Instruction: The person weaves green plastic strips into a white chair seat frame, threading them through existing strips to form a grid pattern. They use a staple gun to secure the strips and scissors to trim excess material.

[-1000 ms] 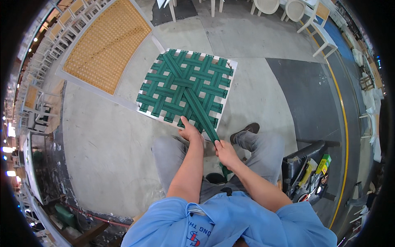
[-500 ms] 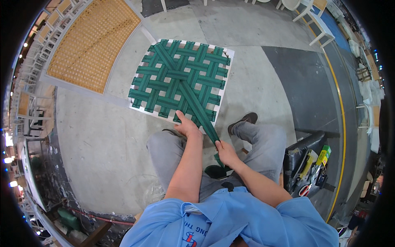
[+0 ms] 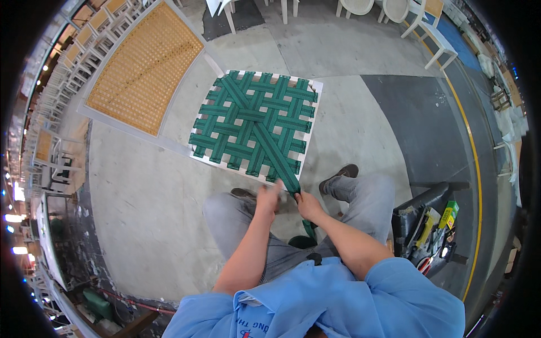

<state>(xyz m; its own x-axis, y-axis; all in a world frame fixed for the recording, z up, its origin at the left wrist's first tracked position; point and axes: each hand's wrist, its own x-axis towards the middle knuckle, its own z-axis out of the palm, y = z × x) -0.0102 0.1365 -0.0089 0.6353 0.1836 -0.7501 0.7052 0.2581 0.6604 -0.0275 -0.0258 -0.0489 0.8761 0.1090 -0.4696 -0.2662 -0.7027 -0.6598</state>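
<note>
In front of me is a white chair lying tipped, its seat woven from green webbing over a pale frame. One loose green webbing strap runs diagonally across the weave to the near right corner. Just past that corner my right hand grips the strap, fingers closed on it. Below this hand the strap's tail hangs toward a dark green bundle between my legs. My left hand is beside the seat's near edge, left of the strap; motion blurs its fingers.
The chair's cane back panel extends to the upper left. To my right, a black tool holder carries scissors, a yellow-handled tool and a green-yellow box. White chairs stand farther off, with more stacked along the left.
My left hand has let go of the seat's front edge and moved toward the strap. My right hand still holds the strap, now closer to the seat corner. The whole view has shifted slightly.
</note>
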